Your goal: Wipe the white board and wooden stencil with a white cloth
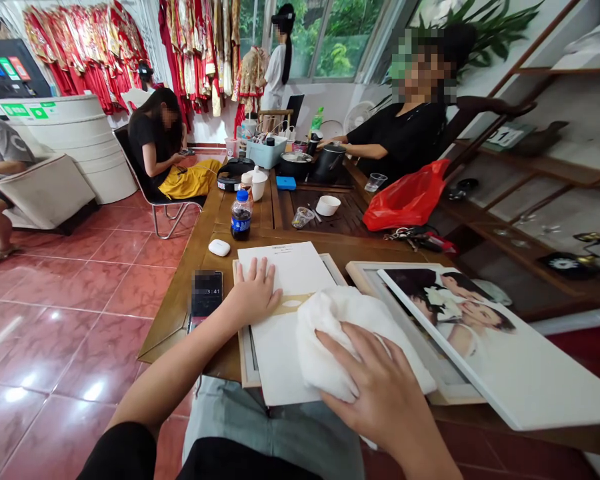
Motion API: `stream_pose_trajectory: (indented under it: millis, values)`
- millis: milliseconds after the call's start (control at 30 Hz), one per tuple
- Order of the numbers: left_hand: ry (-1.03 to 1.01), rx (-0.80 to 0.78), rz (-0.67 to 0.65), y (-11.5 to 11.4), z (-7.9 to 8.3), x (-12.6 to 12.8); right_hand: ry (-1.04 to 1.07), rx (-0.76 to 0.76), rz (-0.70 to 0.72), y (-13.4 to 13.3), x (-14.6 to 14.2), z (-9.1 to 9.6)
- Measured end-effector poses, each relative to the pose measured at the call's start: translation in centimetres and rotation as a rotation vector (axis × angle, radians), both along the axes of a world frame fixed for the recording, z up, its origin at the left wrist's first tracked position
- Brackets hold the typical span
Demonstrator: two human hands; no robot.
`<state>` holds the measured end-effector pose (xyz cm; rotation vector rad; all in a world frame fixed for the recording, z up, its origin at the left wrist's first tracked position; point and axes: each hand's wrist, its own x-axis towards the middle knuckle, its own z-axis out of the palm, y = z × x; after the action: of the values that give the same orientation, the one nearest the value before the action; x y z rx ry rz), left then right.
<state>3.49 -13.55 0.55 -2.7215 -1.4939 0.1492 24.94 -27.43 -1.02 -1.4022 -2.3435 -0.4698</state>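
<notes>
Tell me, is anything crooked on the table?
Yes. The photo on the right lies askew across a frame, and their edges are not lined up. Nothing looks spilled.

The left hand (253,293) lies flat, fingers spread, on a white board (285,320) that rests in a shallow frame (245,360) at the near edge of the wooden table (180,300). The right hand (380,393) presses a white cloth (340,333) onto the board's right half. A phone (206,293) lies just left of the frame; a white earbud case (219,247) and a dark bottle (241,215) sit beyond it. A printed portrait (485,333) leans across a second frame (365,280) on the right. A red bag (407,197) lies farther back.
</notes>
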Motion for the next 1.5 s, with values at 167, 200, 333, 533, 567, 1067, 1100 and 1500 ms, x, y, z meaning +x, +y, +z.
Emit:
stream_pose_trajectory:
  millis: [167,200,333,533,567,1067,1100,1500]
  values:
    - [-0.007,0.008,-0.007,0.0,0.0,-0.1,0.064,-0.062,0.058,-0.3,-2.1,0.2]
    - [-0.008,0.016,-0.012,0.1,-0.1,-0.1,0.081,-0.081,0.085,-0.4,-2.9,0.3]
    - [-0.004,0.057,-0.045,0.3,-0.3,-0.4,0.085,-0.129,0.197,-0.8,-5.2,0.6]
    - [-0.026,0.075,-0.036,0.4,-0.9,-0.5,0.105,-0.112,0.128,-0.4,-3.4,0.5]
    - [-0.034,0.071,-0.031,0.4,-1.0,-0.5,0.091,-0.096,0.093,-0.2,-2.6,0.3]
    - [-0.008,0.075,-0.051,0.4,-0.7,-0.5,0.118,-0.156,0.172,-0.2,-4.9,0.5]
    - [-0.002,0.075,-0.053,0.4,-0.7,-0.5,0.124,-0.153,0.195,-0.2,-5.1,0.6]
    - [-0.072,0.182,-0.303,0.1,0.2,-0.5,0.277,0.008,-0.05,0.7,1.7,-0.4]
